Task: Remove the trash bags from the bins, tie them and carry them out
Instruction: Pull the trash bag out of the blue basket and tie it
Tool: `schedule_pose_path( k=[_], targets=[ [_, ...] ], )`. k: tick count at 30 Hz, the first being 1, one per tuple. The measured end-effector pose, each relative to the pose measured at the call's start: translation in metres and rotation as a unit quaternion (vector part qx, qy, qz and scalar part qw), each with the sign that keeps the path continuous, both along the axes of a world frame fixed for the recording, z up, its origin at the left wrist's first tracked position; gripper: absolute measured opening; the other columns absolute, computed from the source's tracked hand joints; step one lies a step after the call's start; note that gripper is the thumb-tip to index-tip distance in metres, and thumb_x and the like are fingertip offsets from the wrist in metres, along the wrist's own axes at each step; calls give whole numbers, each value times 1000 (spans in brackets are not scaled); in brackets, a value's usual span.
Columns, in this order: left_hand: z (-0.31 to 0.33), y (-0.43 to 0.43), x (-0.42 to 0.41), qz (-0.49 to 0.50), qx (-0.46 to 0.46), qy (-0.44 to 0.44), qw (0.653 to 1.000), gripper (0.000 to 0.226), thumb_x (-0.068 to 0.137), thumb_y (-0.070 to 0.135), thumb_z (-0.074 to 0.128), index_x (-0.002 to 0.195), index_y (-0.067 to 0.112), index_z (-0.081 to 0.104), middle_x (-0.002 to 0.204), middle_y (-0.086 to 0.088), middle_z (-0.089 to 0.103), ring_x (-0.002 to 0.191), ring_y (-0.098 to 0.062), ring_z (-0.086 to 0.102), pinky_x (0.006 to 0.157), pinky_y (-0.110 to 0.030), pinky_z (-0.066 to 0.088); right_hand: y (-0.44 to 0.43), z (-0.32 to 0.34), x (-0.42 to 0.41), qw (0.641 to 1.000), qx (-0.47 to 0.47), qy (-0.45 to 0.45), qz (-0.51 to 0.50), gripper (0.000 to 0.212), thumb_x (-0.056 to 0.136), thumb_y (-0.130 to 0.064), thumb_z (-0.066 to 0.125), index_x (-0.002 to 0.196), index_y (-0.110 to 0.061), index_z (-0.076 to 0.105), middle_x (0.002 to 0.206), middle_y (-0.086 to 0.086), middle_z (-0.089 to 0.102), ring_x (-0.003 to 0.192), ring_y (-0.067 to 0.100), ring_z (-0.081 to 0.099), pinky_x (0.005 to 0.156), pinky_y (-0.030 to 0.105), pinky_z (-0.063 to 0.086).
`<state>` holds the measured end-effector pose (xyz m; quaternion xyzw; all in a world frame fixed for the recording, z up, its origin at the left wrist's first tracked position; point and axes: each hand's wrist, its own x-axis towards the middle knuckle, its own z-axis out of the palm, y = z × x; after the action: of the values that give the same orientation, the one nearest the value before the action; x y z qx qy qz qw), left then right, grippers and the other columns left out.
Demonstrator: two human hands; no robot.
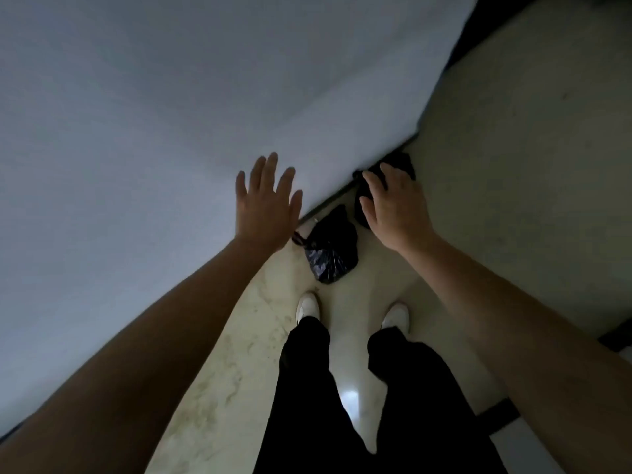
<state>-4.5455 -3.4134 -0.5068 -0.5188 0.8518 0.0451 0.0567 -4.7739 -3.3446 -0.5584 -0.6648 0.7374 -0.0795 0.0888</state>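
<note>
my left hand spread by wall | my right hand loose over far bag | near bag looks soft, light; I'd take its knot

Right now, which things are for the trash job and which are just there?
For the job: near black bag; far black bag, partly behind the right hand; left hand, spread open.

Just there: wall; floor; white shoes; black trousers.
</note>
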Motion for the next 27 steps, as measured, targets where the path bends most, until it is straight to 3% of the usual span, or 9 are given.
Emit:
schedule_pose_path(
  k=[5,8,15,20,27],
  targets=[
    [152,46,26,106,-87,40,990,49,103,41,38,144,15,47,157,-19,34,146,-39,29,115,-63,26,-11,142,31,995,-56,-27,79,48,101,-38,46,140,-11,49,144,23,47,125,43,49,96,51,46],
    [201,92,63,175,-98,16,980,55,103,47,29,148,18,43,160,-19,29,149,-38,24,116,-63,22,-1,188,69,984,-62,-27,163,52,102,-43,39,142,-11,47,146,23,45,128,43,48,99,52,44],
    [310,217,242,366,-152,-41,917,69,100,60,9,157,24,22,165,-17,10,153,-37,6,118,-65,14,32,296,242,936,-122,-65,322,63,102,-52,23,140,-12,52,148,21,44,132,41,46,104,51,42],
    [394,351,389,496,-261,-43,827,70,99,62,11,159,25,12,167,-14,-1,153,-32,-5,120,-62,8,92,374,410,880,-218,-100,410,60,102,-51,29,149,-16,40,154,22,36,138,41,39,111,51,37],
    [466,593,549,639,-362,-64,676,68,101,60,17,158,24,15,167,-13,1,153,-32,-2,121,-59,7,266,462,666,753,-270,-182,571,60,102,-47,40,153,-17,32,157,22,29,142,40,33,114,51,32]
  ],
)
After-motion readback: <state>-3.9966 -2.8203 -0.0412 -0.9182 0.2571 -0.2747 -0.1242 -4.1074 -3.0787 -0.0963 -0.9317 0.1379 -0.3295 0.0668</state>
